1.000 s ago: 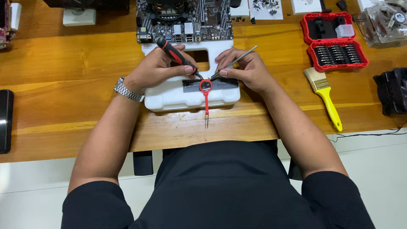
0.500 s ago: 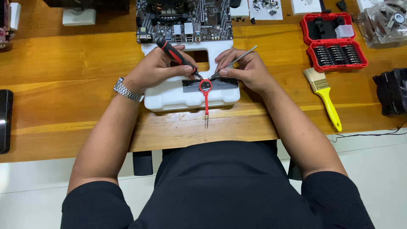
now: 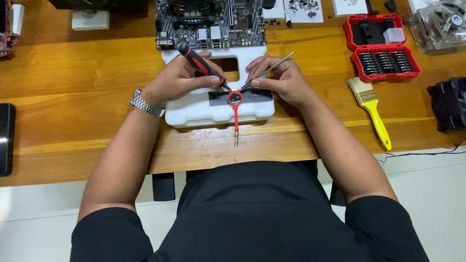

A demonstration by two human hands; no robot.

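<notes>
My left hand [image 3: 178, 77] grips a red and black screwdriver [image 3: 200, 64], its tip down on a small black board [image 3: 252, 95] lying on a white foam block [image 3: 204, 109]. My right hand [image 3: 282, 78] pinches metal tweezers [image 3: 268, 72], whose tips meet the screwdriver tip at the board. A red tool with a round coin-like head and a two-pronged end [image 3: 235, 112] lies across the board and reaches toward me over the foam's front edge. A metal watch [image 3: 145, 103] is on my left wrist.
A computer motherboard [image 3: 209, 22] lies just behind the foam. To the right are an open red bit case [image 3: 383, 46], a yellow-handled brush [image 3: 373, 110], a fan [image 3: 449, 102] and a clear plastic bag [image 3: 439, 24]. A dark device [image 3: 6, 138] lies at the wooden table's left edge.
</notes>
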